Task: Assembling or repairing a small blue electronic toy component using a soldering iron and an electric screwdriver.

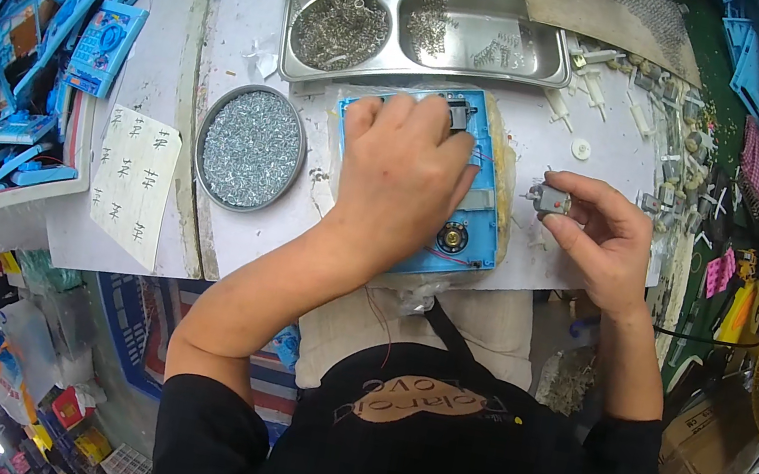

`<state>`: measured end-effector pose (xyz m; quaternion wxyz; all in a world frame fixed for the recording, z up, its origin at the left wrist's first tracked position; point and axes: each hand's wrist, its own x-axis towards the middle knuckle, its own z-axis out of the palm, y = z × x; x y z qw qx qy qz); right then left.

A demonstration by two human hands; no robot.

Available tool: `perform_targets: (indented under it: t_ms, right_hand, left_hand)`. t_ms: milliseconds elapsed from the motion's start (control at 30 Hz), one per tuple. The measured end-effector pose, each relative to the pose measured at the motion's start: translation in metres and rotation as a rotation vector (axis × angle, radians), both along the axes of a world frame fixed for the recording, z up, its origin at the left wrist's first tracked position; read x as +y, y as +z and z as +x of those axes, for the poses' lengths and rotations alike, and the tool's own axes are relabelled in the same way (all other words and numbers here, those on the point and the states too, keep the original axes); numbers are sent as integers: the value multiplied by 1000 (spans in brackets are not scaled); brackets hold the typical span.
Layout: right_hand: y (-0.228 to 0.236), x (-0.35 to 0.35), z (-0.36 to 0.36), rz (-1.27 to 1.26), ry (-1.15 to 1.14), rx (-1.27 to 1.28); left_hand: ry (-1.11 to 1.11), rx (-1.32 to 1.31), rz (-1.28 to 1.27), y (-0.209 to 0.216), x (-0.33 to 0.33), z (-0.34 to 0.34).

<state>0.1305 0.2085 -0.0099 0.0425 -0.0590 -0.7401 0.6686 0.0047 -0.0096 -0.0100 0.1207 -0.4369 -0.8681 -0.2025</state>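
A blue plastic casing (416,261) lies in front of me on a pad, its inner side up. It carries a round speaker (451,238), thin red wires and a black part (461,115) at its far end. My left hand (396,174) is over the casing with its fingers bent down beside the black part. The back of the hand hides the fingertips and whatever they hold. To the right of the casing, my right hand (604,231) pinches a small grey motor (548,200) between thumb and fingers, just above the table.
A round tin of small screws (203,145) stands left of the casing. Behind is a steel compartment tray (293,67) with springs and metal bits. Marked paper (133,183) and piled blue casings (106,47) are at left. Several motors and white plastic parts (639,115) lie at right.
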Motion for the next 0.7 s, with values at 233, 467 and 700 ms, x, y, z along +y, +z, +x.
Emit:
perform_targets:
  t_ms: [233,467,700]
  right_hand:
    - [5,0,-19,305,78,17]
    - [-6,-21,-64,683,230,225]
    - [-9,-30,-73,796,205,198]
  left_hand:
    - [-175,-104,116,-5,-26,-9]
    - [-149,-270,363,-25,-63,6]
    - [-132,-286,406,-30,-65,9]
